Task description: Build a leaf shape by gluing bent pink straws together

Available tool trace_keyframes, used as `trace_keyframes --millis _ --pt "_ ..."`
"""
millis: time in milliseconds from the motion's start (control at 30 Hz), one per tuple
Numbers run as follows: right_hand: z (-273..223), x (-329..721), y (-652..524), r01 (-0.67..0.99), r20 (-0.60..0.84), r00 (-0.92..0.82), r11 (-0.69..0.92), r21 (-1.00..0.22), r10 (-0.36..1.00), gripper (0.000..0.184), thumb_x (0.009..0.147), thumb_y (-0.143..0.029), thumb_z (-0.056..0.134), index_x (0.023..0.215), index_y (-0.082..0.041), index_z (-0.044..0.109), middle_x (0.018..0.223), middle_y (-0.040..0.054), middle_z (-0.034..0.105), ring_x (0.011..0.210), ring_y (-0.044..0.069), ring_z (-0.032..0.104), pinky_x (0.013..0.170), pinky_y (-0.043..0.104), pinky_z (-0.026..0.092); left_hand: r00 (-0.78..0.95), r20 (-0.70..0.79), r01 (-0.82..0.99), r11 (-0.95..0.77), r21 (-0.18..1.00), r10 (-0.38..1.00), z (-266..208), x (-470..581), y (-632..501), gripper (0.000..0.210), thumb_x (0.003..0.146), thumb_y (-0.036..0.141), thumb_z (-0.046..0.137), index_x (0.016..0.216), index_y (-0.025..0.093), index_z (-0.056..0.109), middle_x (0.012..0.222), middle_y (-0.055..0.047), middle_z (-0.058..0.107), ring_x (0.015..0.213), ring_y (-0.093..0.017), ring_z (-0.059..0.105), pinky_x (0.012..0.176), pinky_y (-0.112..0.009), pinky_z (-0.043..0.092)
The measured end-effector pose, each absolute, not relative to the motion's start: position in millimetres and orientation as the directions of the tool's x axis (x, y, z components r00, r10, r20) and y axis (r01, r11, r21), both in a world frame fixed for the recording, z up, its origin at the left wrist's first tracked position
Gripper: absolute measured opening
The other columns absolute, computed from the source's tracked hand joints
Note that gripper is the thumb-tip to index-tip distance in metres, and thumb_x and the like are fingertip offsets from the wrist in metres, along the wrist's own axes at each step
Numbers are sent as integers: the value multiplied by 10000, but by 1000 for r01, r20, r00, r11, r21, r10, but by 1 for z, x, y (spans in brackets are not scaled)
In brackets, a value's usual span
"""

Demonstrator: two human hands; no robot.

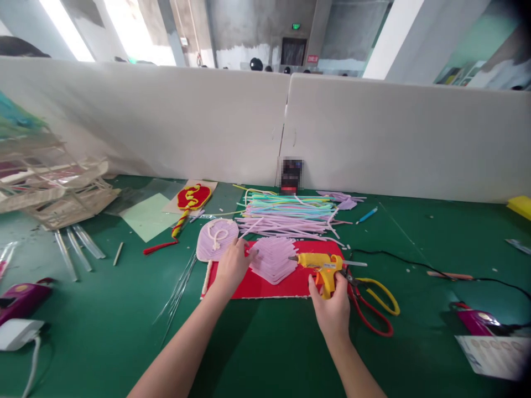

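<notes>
My left hand (233, 264) is closed in a pinch on a thin lilac pipe cleaner (254, 225), whose end sticks out past the fingers. Under and beside it lies a lilac panel of pipe cleaners in a chevron pattern (274, 260), on a red board (257, 290). My right hand (332, 304) grips the handle of a yellow hot glue gun (319, 260), its nozzle pointing left at the panel's right edge. Left of the panel sits a rounded lilac piece (207, 243) with a cream cord loop on it. Scissors (384, 315) with red and yellow handles lie beside my right hand.
Behind the board is a pile of pastel pipe cleaners (290, 213). A red and yellow fan shape (193, 198) and thin wires (180, 290) lie to the left. A black cord (398, 254) runs right. A white partition (186, 121) borders the green table (257, 354).
</notes>
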State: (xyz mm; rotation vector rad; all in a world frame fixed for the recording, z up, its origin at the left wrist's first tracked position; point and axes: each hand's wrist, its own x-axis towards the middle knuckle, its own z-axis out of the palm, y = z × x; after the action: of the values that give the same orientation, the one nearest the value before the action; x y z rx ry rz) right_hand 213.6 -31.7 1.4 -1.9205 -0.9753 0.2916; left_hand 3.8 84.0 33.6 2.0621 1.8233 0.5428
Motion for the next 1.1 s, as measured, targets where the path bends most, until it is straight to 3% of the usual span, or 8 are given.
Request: trace_keyframes --millis 200,367,500,667,800,933,1100 --pt "-1 212 -31 495 201 651 -209 -843 732 605 673 -604 632 1088 -183 505 899 119 663 699 260 641 606 332 500 76 20 803 -73 591 997 18 14 88 268 701 278 703 907 172 568 962 -79 565 898 -248 573 756 -331 417" --pt "3 213 -27 431 81 660 -288 -855 747 596 674 -581 625 1096 -186 482 1009 135 646 819 285 644 693 360 505 11 28 689 -28 724 1000 12 16 89 273 611 191 721 797 189 520 941 -51 550 981 -263 516 803 -353 392" --pt "5 216 -22 366 58 685 -274 -889 726 559 682 -574 623 1064 -193 479 1018 126 631 873 277 629 709 346 506 40 18 483 -36 875 999 7 19 87 268 615 153 673 785 200 471 806 10 550 818 -188 551 718 -287 416" --pt "5 218 -21 317 78 689 -203 -927 720 547 673 -583 646 1016 -191 479 930 105 641 799 256 627 662 329 502 129 -65 145 46 988 990 4 24 82 335 632 302 706 852 195 477 753 23 588 631 -144 583 551 -237 437" --pt "6 217 -22 256 90 621 -93 -962 779 512 739 -557 601 1070 -184 491 1043 126 638 925 266 629 761 348 502 168 -134 -85 150 985 977 10 30 78 500 583 388 778 945 174 507 796 -15 640 637 -158 622 572 -262 490" --pt "9 216 -14 227 155 554 31 -973 818 484 780 -508 579 1122 -175 494 1115 133 618 996 259 610 806 356 496 220 -199 -253 253 934 955 16 31 75 631 516 354 848 1027 143 544 801 -41 675 667 -169 646 620 -267 510" --pt "13 212 10 237 218 529 104 -966 820 385 776 -482 587 1011 -182 535 962 92 657 908 241 633 758 344 502 271 -270 -400 363 842 924 16 25 74 423 630 349 797 948 135 618 818 -60 695 679 -150 660 591 -215 503"
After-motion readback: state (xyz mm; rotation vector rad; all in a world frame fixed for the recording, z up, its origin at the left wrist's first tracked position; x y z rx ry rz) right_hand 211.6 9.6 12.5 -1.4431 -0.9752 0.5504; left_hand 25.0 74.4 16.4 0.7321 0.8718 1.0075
